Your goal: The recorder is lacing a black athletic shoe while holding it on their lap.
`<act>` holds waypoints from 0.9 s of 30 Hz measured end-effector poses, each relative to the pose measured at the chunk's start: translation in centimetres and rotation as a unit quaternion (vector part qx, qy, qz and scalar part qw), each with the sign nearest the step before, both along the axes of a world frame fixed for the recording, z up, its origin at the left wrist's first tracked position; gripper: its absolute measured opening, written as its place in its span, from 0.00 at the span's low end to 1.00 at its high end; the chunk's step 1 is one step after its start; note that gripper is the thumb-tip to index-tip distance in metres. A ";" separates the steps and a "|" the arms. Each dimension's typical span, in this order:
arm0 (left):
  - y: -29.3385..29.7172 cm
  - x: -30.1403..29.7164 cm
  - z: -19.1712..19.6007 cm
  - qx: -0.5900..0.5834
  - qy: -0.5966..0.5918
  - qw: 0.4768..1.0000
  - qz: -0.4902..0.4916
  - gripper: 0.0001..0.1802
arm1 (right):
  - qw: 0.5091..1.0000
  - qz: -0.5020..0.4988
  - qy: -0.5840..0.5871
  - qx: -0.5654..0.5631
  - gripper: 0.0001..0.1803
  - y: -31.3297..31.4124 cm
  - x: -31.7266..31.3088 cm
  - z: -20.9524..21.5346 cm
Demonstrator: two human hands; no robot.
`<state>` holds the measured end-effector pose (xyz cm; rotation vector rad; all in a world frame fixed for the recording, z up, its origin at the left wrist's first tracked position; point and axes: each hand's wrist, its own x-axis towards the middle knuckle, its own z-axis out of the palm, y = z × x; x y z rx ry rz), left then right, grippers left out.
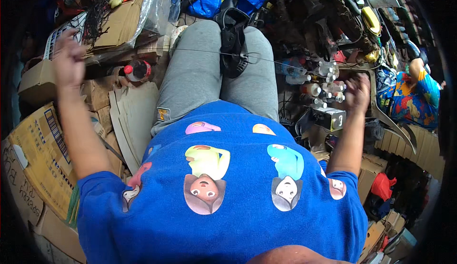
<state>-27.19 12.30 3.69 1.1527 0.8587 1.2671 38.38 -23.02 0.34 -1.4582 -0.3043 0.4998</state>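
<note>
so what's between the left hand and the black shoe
In the head view, from the left hand to the black shoe: a cardboard stack, then the grey left trouser leg, with a thin thread crossing that leg.

Lettering (pixel 35 133) (part handwriting) on cardboard (pixel 45 161)

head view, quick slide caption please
Left hand and right hand spread wide, a thin dark thread crossing the black shoe between them.

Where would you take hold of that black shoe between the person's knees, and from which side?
Probably grip the black shoe by its near end, coming from the person's torso side. That end lies exposed, while the gray-clad legs flank the shoe on both sides and a thin thread crosses it farther up.
</note>
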 end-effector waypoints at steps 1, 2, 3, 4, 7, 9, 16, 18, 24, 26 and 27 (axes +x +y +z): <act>1.7 -3.5 1.1 0.040 -0.009 0.999 0.032 0.12 | 1.000 -0.012 -0.020 -0.005 0.06 -5.6 6.1 0.1; 3.1 -5.4 1.4 0.081 -0.019 0.995 0.063 0.12 | 0.999 -0.026 -0.040 -0.010 0.07 -10.0 10.5 -0.2; 3.2 -5.9 1.4 0.082 -0.012 0.994 0.068 0.12 | 0.999 -0.020 -0.033 -0.009 0.07 -8.6 9.2 -0.5; 3.7 -6.0 1.1 0.100 0.031 0.987 0.121 0.13 | 0.989 -0.040 -0.094 -0.111 0.09 -7.2 7.8 -1.0; -0.3 5.6 0.1 0.164 0.253 0.944 0.136 0.14 | 0.947 0.114 -0.186 -0.234 0.18 -1.6 1.0 -1.2; -3.8 14.3 -2.6 0.092 0.284 0.950 -0.089 0.15 | 0.937 0.234 -0.114 -0.233 0.15 3.0 -6.0 -0.9; -9.3 28.7 -4.6 0.363 0.291 0.790 -0.400 0.14 | 0.809 0.457 -0.329 -0.170 0.07 12.8 -16.6 -1.3; -9.0 29.3 -4.5 0.327 0.315 0.777 -0.435 0.14 | 0.791 0.476 -0.344 -0.170 0.08 13.1 -16.3 -1.7; -8.3 29.8 -5.0 0.253 0.352 0.750 -0.500 0.11 | 0.794 0.503 -0.312 -0.135 0.07 13.0 -16.8 -2.2; -8.2 29.9 -5.2 0.198 0.331 0.757 -0.527 0.10 | 0.818 0.501 -0.248 -0.137 0.08 12.6 -17.6 -2.5; -8.1 29.9 -5.4 0.197 0.331 0.758 -0.526 0.10 | 0.815 0.487 -0.281 -0.137 0.10 12.3 -17.7 -2.8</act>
